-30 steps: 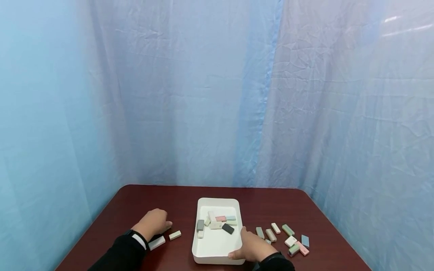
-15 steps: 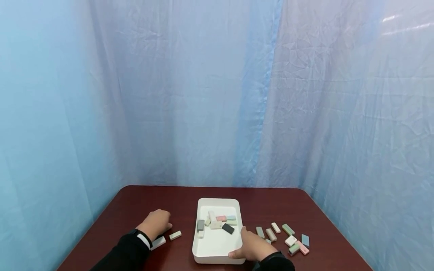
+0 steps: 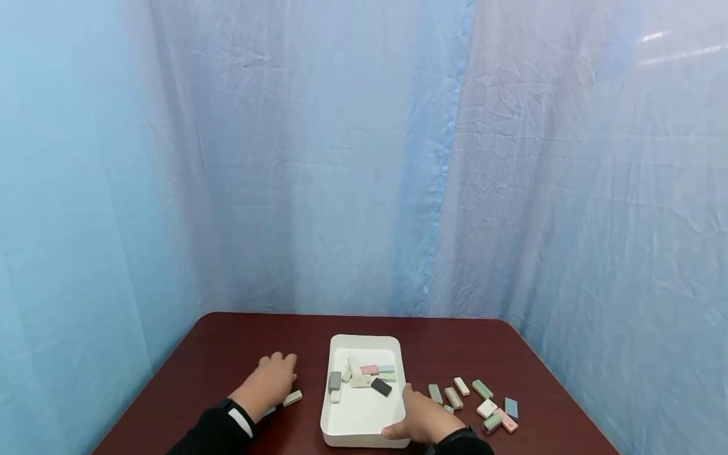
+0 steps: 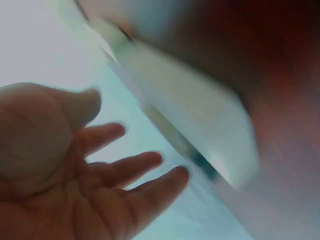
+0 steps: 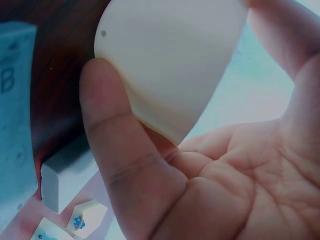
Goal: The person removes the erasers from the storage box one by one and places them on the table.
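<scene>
- The white tray is sitting flat mid-counter between the two hands, a placing that is probably keeping it within easy reach of both.
- Inside it, a grey block, a dark block, a pink block and several pale ones are lying loosely together, chiefly toward the middle and far part.
- The right hand is closing its grip around the tray's near right corner, thumb at the near end and fingers along the side, seemingly for steadiness.
- The left hand is spreading its grip wide, fingers apart and holding nothing; this is leaving it free.
- Just beside it, a cream block is lying on the counter; another is showing partly from under the wrist.
- Beyond the right hand, a scattered cluster of blocks is resting, some touching.
- Blue curtains are hanging behind, perhaps for a plain backdrop.
</scene>
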Available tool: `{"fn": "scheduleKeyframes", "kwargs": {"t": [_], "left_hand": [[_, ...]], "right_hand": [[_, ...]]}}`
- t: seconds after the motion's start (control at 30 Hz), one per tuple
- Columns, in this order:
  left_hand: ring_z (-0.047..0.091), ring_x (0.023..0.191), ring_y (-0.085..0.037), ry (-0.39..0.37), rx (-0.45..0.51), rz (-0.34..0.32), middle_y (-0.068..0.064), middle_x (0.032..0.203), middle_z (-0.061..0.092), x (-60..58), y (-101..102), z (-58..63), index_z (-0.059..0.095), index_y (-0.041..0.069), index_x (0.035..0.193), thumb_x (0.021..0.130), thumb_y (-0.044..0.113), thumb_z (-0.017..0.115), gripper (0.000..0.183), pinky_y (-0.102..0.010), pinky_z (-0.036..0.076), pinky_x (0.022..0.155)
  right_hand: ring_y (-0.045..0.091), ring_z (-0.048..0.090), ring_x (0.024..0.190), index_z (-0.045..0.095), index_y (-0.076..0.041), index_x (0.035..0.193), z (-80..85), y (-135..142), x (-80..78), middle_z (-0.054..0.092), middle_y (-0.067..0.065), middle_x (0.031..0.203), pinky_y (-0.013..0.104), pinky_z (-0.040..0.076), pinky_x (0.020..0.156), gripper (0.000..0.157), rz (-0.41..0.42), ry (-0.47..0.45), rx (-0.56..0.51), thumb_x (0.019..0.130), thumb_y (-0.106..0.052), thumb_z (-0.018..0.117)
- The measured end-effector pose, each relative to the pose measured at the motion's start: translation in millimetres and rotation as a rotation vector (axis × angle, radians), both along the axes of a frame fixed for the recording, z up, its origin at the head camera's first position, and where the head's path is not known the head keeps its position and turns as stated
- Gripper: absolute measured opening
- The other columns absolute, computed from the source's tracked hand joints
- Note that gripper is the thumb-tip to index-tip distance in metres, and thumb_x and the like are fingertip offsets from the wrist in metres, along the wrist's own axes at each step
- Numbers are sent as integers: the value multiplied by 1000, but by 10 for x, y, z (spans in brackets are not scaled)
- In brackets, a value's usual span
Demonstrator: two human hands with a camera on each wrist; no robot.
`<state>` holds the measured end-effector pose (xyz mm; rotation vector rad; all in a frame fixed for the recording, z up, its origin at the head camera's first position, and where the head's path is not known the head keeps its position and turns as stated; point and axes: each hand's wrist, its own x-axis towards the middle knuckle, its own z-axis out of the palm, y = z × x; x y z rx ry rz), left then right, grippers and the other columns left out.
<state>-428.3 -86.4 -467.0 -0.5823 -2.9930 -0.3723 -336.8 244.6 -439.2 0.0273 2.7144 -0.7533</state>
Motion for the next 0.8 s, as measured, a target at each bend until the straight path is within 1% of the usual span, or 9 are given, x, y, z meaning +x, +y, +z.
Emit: {"fn": "scheduleKeyframes", "kwargs": {"t": [0.07,0.13,0.2,0.27,0.33,0.4,0.5,0.67,0.8], "left_hand": [[61,125,-44,95,-11,-57,-24,132,64,95,153,53,60,2,141,108,22,64,39,-60,49,107],[65,121,-33,166,11,-170,-15,128,69,191,306,148,66,6,136,106,22,66,34,-52,54,104],[69,113,-20,190,19,-328,-5,120,73,275,433,248,73,11,129,104,21,70,27,-42,58,98],[68,101,-9,184,-15,-477,3,110,74,349,525,344,78,16,120,99,21,76,21,-32,59,88],[66,93,-3,159,-78,-573,8,104,75,413,591,412,81,21,114,94,23,83,20,-25,58,82],[63,86,0,144,-153,-601,11,98,74,462,638,445,82,25,109,90,24,86,19,-22,55,77],[62,81,3,142,-226,-595,17,94,74,510,684,415,83,32,103,87,24,88,18,-20,54,74],[63,79,5,151,-266,-635,24,91,74,535,741,281,83,37,98,87,18,88,22,-17,53,71],[60,79,3,194,-319,-664,20,93,71,504,800,214,82,38,104,86,15,88,29,-17,52,70]], "right_hand": [[53,56,137,35,14,158,5,2,2,52,36,152,69,46,108,108,6,10,0,85,-43,90],[53,55,138,34,14,158,22,1,-3,50,36,153,69,46,108,109,11,24,4,85,-44,90],[53,54,139,34,13,159,50,-2,-11,49,36,155,68,46,108,108,14,36,5,86,-44,90],[52,54,139,33,13,159,76,-5,-20,48,36,156,67,46,108,108,16,48,9,86,-44,89],[52,54,139,32,13,159,96,-5,-25,48,36,156,67,46,108,109,14,59,10,86,-44,89],[52,54,139,32,13,159,107,-4,-21,48,36,156,67,46,108,109,12,69,11,86,-44,89],[53,53,140,32,13,160,90,2,-6,46,37,157,68,46,108,109,15,60,1,86,-43,89],[53,54,138,34,13,159,35,12,37,48,37,155,68,46,107,107,28,32,-3,86,-42,89],[53,56,137,34,14,158,17,10,50,49,37,155,68,47,106,106,39,32,3,87,-42,89]]}}
